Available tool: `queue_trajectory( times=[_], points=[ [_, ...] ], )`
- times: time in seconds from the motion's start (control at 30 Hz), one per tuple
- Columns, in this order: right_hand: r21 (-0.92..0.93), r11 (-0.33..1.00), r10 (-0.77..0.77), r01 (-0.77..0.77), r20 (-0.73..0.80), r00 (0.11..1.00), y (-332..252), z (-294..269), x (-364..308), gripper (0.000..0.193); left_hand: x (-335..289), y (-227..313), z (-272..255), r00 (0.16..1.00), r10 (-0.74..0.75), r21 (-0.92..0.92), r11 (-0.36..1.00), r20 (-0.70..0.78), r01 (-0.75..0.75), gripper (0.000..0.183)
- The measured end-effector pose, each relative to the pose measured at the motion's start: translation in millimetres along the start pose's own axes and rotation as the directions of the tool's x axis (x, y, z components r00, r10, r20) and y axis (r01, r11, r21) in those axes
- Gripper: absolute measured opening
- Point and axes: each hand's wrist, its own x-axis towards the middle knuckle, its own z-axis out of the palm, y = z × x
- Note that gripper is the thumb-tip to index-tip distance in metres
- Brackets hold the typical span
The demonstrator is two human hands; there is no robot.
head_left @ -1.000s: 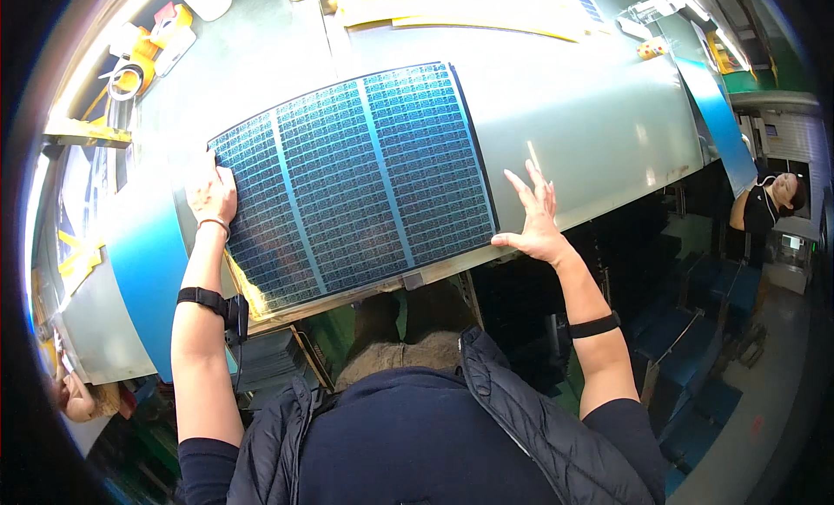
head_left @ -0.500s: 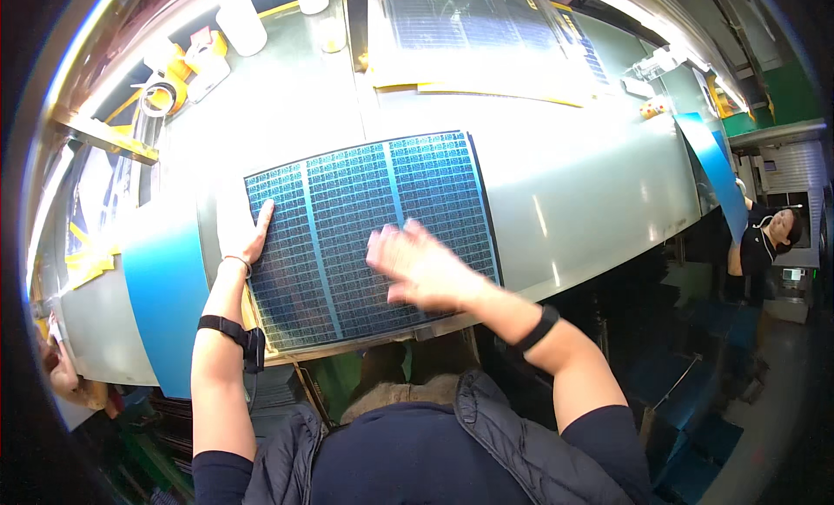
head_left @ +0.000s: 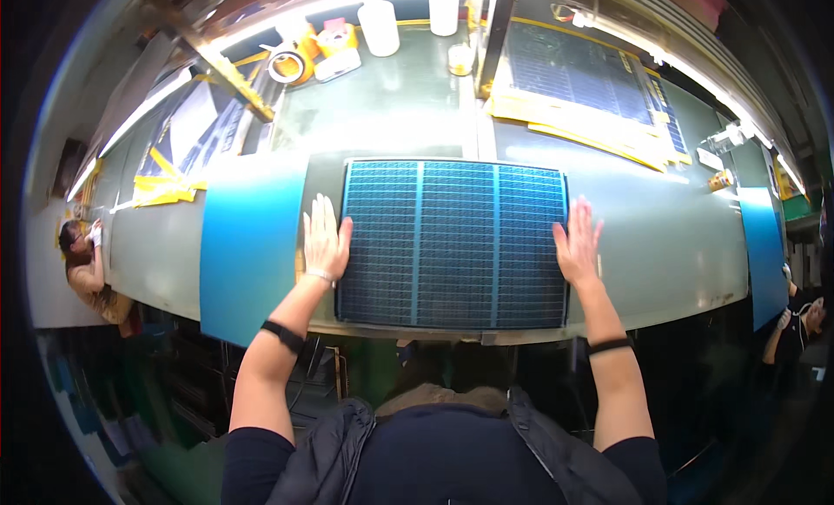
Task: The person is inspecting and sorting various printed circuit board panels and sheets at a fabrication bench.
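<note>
A dark rectangular panel (head_left: 456, 253) with a fine blue grid pattern and two light blue stripes lies on the worktable in front of me. My left hand (head_left: 325, 237) rests against its left edge, fingers stretched out and thumb toward the panel. At the opposite edge, my right hand (head_left: 578, 243) is spread flat with its thumb by the upper right side. Neither hand has its fingers wrapped round anything. Whether the panel is a single sheet or a stack, I cannot tell.
A plain blue sheet (head_left: 248, 244) lies left of the panel. Rolls of tape (head_left: 289, 65) and white cylinders (head_left: 379, 29) stand at the back, with yellow-edged sheets (head_left: 578, 79) at the back right. People work at the far left (head_left: 91, 270) and far right (head_left: 795, 327).
My right hand has moved off the panel's surface to its right edge. My left hand stays by the left edge. The view has turned, so the panel now sits squarer and further right.
</note>
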Motion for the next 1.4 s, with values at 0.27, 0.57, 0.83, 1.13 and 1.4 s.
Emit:
queue_trajectory(
  times=[0.27,0.57,0.83,1.13,1.4],
  points=[
    [-0.030,0.990,-0.133,0.140,0.158,0.978,-17.0,-36.1,-152.6,0.063,-140.2,14.3,-62.6,0.928,0.276,-0.099,0.961,0.250,-0.259,0.085],
    [-0.039,0.991,-0.124,0.130,0.137,0.983,-13.3,-40.2,-144.4,0.075,-136.9,-0.2,-56.1,0.979,0.191,-0.348,0.925,0.072,-0.155,0.064],
    [-0.064,0.906,-0.412,0.419,0.098,0.906,-23.1,-35.3,-213.9,0.080,-182.9,-27.9,-83.7,0.989,0.145,-0.208,0.967,-0.036,-0.149,0.064],
    [0.079,0.673,-0.687,0.736,-0.303,0.660,-53.3,-84.5,-124.4,0.017,-228.2,-90.9,-85.9,0.993,-0.010,0.133,0.991,0.116,-0.006,0.082],
    [0.625,0.691,0.289,0.364,-0.700,0.653,-107.9,-144.3,-22.1,0.026,-242.4,-114.7,-101.6,0.957,0.170,0.140,0.980,-0.235,-0.140,0.051]
  ],
)
